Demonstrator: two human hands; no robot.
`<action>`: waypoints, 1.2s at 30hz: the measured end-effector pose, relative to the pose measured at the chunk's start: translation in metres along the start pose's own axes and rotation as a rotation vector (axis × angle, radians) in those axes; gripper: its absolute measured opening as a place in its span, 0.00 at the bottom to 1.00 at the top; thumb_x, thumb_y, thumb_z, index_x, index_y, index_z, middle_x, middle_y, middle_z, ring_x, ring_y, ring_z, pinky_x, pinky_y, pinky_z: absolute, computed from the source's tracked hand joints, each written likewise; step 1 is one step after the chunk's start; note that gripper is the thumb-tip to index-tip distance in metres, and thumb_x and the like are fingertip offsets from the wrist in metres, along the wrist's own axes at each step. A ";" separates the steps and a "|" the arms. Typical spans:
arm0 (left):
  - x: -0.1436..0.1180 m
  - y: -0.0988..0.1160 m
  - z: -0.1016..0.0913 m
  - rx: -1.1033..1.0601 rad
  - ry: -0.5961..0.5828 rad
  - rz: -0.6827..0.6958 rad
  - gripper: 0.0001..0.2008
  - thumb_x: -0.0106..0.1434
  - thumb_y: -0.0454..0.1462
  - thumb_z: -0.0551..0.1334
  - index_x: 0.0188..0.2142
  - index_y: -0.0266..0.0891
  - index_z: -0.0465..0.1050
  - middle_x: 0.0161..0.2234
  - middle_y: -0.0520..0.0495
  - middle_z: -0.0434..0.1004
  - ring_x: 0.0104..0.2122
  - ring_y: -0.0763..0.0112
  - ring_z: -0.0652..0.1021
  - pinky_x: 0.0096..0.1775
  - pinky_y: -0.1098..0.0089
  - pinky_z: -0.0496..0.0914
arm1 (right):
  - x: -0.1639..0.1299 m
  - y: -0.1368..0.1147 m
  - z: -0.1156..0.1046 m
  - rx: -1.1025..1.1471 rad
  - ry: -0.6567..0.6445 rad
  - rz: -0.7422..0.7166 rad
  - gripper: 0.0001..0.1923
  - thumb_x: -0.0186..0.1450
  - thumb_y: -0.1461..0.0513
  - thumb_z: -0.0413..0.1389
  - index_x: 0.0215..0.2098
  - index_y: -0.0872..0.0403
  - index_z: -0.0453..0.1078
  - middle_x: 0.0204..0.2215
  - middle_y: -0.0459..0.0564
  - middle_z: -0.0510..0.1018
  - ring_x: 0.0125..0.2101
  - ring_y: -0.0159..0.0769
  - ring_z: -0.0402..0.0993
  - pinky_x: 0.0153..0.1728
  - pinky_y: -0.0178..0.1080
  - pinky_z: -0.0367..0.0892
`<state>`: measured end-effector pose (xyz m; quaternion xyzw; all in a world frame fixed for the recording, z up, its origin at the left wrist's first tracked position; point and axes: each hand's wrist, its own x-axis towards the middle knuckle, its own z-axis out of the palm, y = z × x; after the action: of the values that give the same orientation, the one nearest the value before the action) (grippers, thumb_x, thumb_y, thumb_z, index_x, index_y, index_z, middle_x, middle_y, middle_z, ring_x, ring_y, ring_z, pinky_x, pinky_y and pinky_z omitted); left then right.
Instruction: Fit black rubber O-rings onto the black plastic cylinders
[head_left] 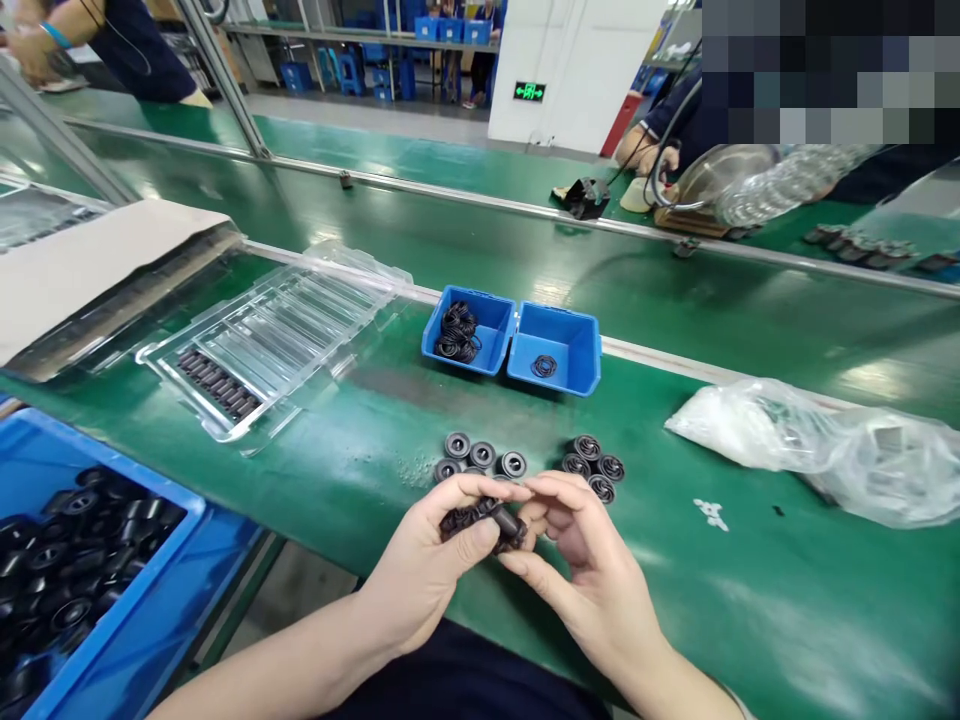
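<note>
Black roller [510, 524]: small, dark, cylindrical, held between both hands just above table [750, 620] edge. Left hand [424, 565] grip closed on it plus black rings [459, 520]; right hand [592, 560] pinches its end (fingertips only). More rollers [480, 458] just beyond.

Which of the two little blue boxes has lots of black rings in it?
The left small blue bin does: a heap of black rings fills its left side. The right small blue bin beside it holds only a few rings.
</note>
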<state>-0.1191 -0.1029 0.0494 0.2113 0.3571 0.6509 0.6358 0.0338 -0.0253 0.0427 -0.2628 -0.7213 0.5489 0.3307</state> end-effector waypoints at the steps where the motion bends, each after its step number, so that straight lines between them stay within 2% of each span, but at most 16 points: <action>1: 0.000 0.000 0.000 -0.032 0.013 -0.024 0.10 0.66 0.38 0.63 0.46 0.41 0.74 0.50 0.45 0.76 0.49 0.66 0.76 0.50 0.70 0.68 | 0.001 0.000 0.001 0.013 0.016 0.001 0.24 0.64 0.65 0.61 0.55 0.43 0.61 0.46 0.50 0.63 0.35 0.32 0.71 0.40 0.38 0.75; 3: 0.000 0.002 -0.001 -0.100 0.035 -0.068 0.14 0.70 0.44 0.57 0.49 0.39 0.74 0.50 0.43 0.76 0.50 0.65 0.76 0.49 0.70 0.69 | 0.004 -0.001 0.003 0.010 0.001 0.007 0.19 0.65 0.65 0.59 0.52 0.44 0.64 0.44 0.49 0.63 0.35 0.32 0.71 0.40 0.37 0.74; 6: 0.000 0.008 -0.001 -0.185 0.017 -0.113 0.27 0.72 0.51 0.47 0.51 0.34 0.73 0.52 0.37 0.75 0.53 0.58 0.74 0.53 0.64 0.68 | 0.008 -0.001 0.002 -0.008 -0.045 0.049 0.11 0.66 0.65 0.58 0.46 0.46 0.69 0.43 0.48 0.66 0.38 0.32 0.71 0.40 0.34 0.74; 8: 0.000 0.010 -0.002 -0.159 -0.025 -0.099 0.24 0.71 0.49 0.50 0.53 0.34 0.72 0.56 0.37 0.71 0.57 0.55 0.71 0.57 0.61 0.65 | 0.010 0.000 0.002 0.016 -0.061 0.098 0.11 0.67 0.64 0.57 0.47 0.45 0.68 0.44 0.48 0.68 0.39 0.32 0.73 0.42 0.35 0.74; 10: -0.001 0.009 -0.003 -0.053 -0.044 -0.057 0.19 0.67 0.42 0.61 0.55 0.38 0.70 0.59 0.40 0.68 0.59 0.55 0.68 0.58 0.61 0.64 | 0.009 0.000 0.001 0.027 -0.089 0.140 0.13 0.67 0.63 0.57 0.49 0.44 0.67 0.44 0.48 0.71 0.40 0.33 0.74 0.43 0.35 0.73; 12: -0.001 0.006 -0.006 0.088 -0.031 -0.013 0.23 0.61 0.35 0.68 0.55 0.42 0.70 0.59 0.43 0.68 0.59 0.56 0.69 0.59 0.61 0.64 | 0.008 0.000 0.001 -0.002 -0.100 0.144 0.12 0.67 0.62 0.58 0.49 0.44 0.68 0.42 0.46 0.73 0.38 0.32 0.74 0.42 0.34 0.73; 14: -0.002 0.003 -0.008 0.210 -0.009 0.030 0.22 0.60 0.34 0.68 0.54 0.44 0.71 0.57 0.44 0.71 0.57 0.58 0.71 0.59 0.61 0.65 | 0.006 -0.001 0.001 -0.047 -0.075 0.119 0.11 0.65 0.62 0.60 0.46 0.45 0.70 0.37 0.45 0.74 0.35 0.31 0.74 0.39 0.32 0.72; 17: -0.003 0.001 -0.010 0.317 0.004 0.080 0.16 0.62 0.34 0.66 0.50 0.43 0.73 0.53 0.45 0.74 0.55 0.60 0.73 0.59 0.62 0.65 | 0.006 -0.003 0.000 -0.074 -0.042 0.086 0.08 0.64 0.63 0.61 0.41 0.46 0.71 0.34 0.45 0.74 0.34 0.31 0.73 0.37 0.32 0.71; 20: -0.002 0.003 -0.012 0.310 0.016 0.104 0.13 0.63 0.35 0.66 0.48 0.43 0.74 0.50 0.46 0.76 0.52 0.62 0.75 0.57 0.63 0.68 | 0.010 -0.006 -0.002 -0.024 -0.040 0.086 0.07 0.65 0.64 0.60 0.41 0.47 0.72 0.37 0.47 0.74 0.37 0.33 0.75 0.39 0.33 0.72; 24: 0.001 0.008 -0.016 0.256 0.092 0.123 0.13 0.64 0.35 0.65 0.48 0.43 0.74 0.50 0.45 0.75 0.51 0.61 0.76 0.54 0.61 0.72 | 0.025 -0.007 -0.015 0.059 0.024 0.095 0.07 0.67 0.65 0.57 0.43 0.49 0.70 0.39 0.47 0.71 0.35 0.32 0.76 0.37 0.35 0.74; 27: 0.001 0.010 -0.020 0.245 0.148 0.113 0.13 0.64 0.36 0.65 0.49 0.42 0.74 0.50 0.44 0.74 0.55 0.59 0.73 0.55 0.61 0.71 | 0.039 -0.002 -0.029 -0.161 0.028 0.026 0.06 0.67 0.65 0.57 0.42 0.50 0.71 0.41 0.48 0.70 0.36 0.33 0.75 0.38 0.37 0.73; 31: 0.000 0.010 -0.024 0.168 0.152 0.041 0.17 0.64 0.36 0.65 0.53 0.42 0.70 0.48 0.44 0.78 0.51 0.64 0.77 0.54 0.63 0.71 | 0.051 0.008 -0.037 -0.595 -0.091 -0.131 0.08 0.68 0.66 0.55 0.45 0.50 0.69 0.41 0.50 0.73 0.40 0.36 0.72 0.42 0.40 0.70; 36: 0.000 0.009 -0.024 0.136 0.185 -0.013 0.13 0.62 0.36 0.67 0.47 0.38 0.72 0.46 0.42 0.80 0.45 0.66 0.80 0.52 0.64 0.72 | 0.055 0.013 -0.033 -0.750 -0.220 -0.242 0.10 0.69 0.67 0.52 0.48 0.52 0.65 0.42 0.52 0.74 0.45 0.39 0.71 0.46 0.44 0.68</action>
<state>-0.1426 -0.1070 0.0397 0.1906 0.4591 0.6376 0.5885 0.0239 0.0388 0.0459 -0.2181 -0.9282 0.2299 0.1949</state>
